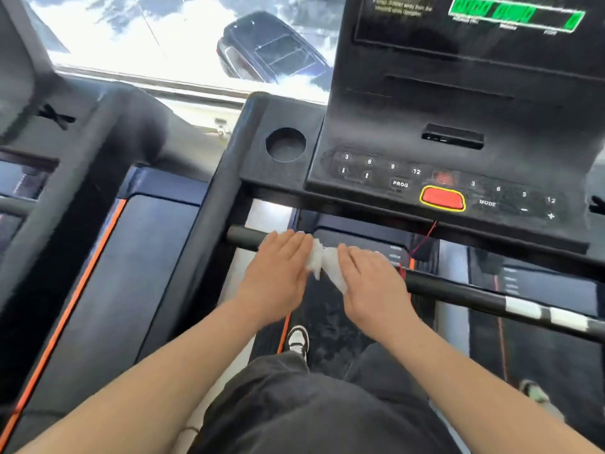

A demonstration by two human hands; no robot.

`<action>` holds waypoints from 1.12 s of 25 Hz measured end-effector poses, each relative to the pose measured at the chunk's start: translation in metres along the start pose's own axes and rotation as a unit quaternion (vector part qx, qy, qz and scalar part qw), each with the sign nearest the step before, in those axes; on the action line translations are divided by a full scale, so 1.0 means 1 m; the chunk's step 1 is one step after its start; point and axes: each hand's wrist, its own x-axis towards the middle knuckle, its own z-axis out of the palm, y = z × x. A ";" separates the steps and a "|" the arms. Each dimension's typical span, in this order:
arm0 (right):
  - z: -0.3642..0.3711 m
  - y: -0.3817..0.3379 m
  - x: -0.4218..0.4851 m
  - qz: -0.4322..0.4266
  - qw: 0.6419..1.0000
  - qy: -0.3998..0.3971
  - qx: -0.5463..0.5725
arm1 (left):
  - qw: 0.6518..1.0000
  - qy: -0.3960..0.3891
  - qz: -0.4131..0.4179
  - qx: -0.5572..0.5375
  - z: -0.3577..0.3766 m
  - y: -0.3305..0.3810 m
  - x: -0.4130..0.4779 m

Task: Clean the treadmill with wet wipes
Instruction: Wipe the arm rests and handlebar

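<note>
Grips rest palm-down, side by side, on the black round treadmill handlebar (458,291) near its left end: left grip (278,267) and right grip (373,283), fingers fairly straight across the bar, not clenched. Between them the crumpled white wet wipe (322,262) drapes over the bar, an end pressed under each.

Two hands: one left hand (278,270) and one right hand (373,280). One white wet wipe (324,263), though a second sheet bunched in cannot be ruled out. One black handlebar (458,290). One round cup holder (285,144). One red stop button (442,198). One red safety cord (422,239). One green-lit display (514,13). Eight numbered keys, in a left set (369,161) and a right set (498,189) of four each. Two shoes: one black-and-white sneaker (298,340) and one pale shoe (533,391). Two treadmills: one treadmill (327,309) underfoot, one neighbouring treadmill (147,257). One dark car (271,47).
</note>
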 end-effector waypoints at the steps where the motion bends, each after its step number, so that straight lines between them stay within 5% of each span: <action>1: -0.002 -0.005 0.005 0.010 1.000 0.008 -0.027 | 0.999 -0.043 0.011 0.009 0.011 -0.002 -0.005; 5: -0.018 -0.032 0.038 0.030 0.999 -0.015 -0.035 | 0.994 -0.099 0.024 0.033 0.004 -0.014 0.016; 11: -0.043 -0.011 0.070 0.041 0.976 -0.194 0.095 | 0.929 -0.367 -0.035 0.037 -0.018 -0.028 0.079; 18: -0.049 0.012 0.044 0.122 0.978 -0.168 0.006 | 0.961 -0.270 -0.030 0.060 -0.046 -0.070 0.058; 22: -0.040 -0.033 0.056 0.074 0.990 -0.105 0.050 | 0.973 -0.228 -0.003 -0.033 -0.027 -0.053 0.054; 28: -0.001 -0.038 0.027 0.008 0.999 0.033 -0.016 | 0.983 -0.159 0.005 0.092 0.012 -0.020 0.032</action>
